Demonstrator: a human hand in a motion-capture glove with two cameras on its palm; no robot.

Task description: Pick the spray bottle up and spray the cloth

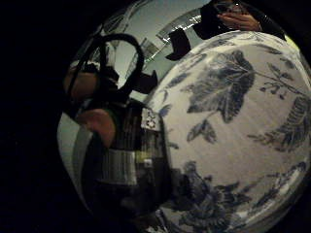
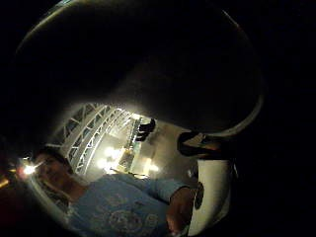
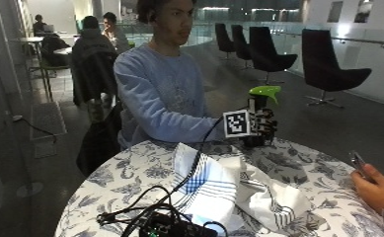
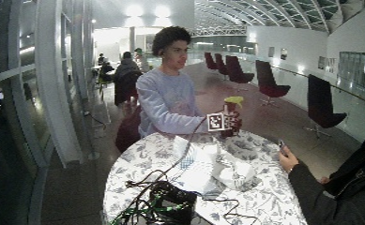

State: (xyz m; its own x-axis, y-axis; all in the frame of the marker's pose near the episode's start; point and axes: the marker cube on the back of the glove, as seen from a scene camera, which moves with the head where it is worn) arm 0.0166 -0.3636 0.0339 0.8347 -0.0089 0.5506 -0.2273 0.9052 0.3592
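At the table's far edge: the right hand (image 3: 262, 126) holds the spray bottle (image 3: 262, 109) upright, its base at or just above the floral tablecloth (image 3: 310, 173); contact there cannot be told.
Grip: gloved fingers curl round the dark body, below the green spray head (image 3: 265, 92).
Bottle axis: vertical, the green head on top.
Cloth: the white cloth with blue checks (image 3: 208, 185) lies crumpled mid-table, lower than the bottle and further from the person.
Key relation: from bottle to cloth the line runs downward and away from the person, so I judge the nozzle must face that way.
Arm pose: forearm stretched across the table edge.
Bare hand: hidden.
Nozzle direction: too small to read.
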